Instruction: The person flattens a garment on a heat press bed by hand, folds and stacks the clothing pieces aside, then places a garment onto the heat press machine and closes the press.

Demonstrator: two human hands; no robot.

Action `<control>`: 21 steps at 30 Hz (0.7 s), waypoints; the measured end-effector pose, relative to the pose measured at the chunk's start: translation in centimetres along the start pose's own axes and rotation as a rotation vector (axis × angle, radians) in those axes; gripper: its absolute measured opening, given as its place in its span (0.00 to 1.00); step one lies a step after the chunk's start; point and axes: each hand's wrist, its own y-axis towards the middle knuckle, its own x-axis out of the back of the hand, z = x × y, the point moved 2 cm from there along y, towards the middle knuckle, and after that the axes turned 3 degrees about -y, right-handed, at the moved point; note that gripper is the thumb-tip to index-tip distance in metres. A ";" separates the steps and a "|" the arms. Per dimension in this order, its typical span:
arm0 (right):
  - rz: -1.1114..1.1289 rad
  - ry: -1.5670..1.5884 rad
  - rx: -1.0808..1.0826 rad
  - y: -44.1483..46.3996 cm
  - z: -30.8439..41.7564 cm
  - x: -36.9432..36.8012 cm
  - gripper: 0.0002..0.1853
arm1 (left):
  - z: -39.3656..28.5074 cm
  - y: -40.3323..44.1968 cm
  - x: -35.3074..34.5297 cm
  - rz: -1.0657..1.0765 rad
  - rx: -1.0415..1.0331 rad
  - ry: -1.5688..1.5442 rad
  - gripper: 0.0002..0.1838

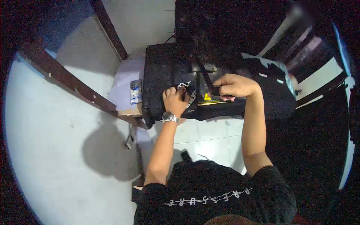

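A large black bag or case (159,71) lies before me, its exact kind hard to make out in the dim light. My left hand (175,102), with a metal watch (170,117) at the wrist, rests on it with fingers apart, beside white lettering (191,99). Closed around the lower end of a black strap (204,75), my right hand (237,87) is at the right; its fingertips are partly hidden. Between the hands, near the front edge, sits a small yellow piece (207,96). A metal-looking fitting (204,69) lies behind the strap.
The bag lies on a low wooden-edged surface (129,112), with a blue-and-white packet (135,92) at its left. Clear plastic (287,73) lies at the right. Dark wooden posts (71,77) stand left, by a white wall. Pale floor tiles (210,142) show below.
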 end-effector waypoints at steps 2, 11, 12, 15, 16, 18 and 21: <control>-0.001 -0.004 -0.002 -0.3 0.0 -0.1 0.10 | -1.8 -0.1 1.4 0.041 -0.019 0.140 0.23; -0.016 -0.099 0.082 0.1 -1.4 0.4 0.15 | -0.6 -1.9 -1.8 -0.074 -0.084 0.154 0.27; 0.005 -0.087 0.104 0.3 -1.5 0.5 0.15 | -0.7 -2.0 -1.9 -0.088 -0.085 0.166 0.27; 0.040 -0.037 0.121 0.2 -1.8 0.4 0.15 | -0.7 -2.2 -2.2 -0.109 -0.101 0.195 0.27; 0.050 -0.021 0.123 0.3 -1.8 0.4 0.15 | -0.7 -2.2 -2.1 -0.128 -0.106 0.225 0.28; 0.042 -0.097 0.157 -0.2 -1.1 0.4 0.16 | -0.6 -2.2 -2.2 -0.138 -0.113 0.183 0.27; 0.018 -0.077 0.137 -0.4 -0.9 0.3 0.16 | -0.4 -2.4 -2.5 -0.164 -0.128 0.174 0.28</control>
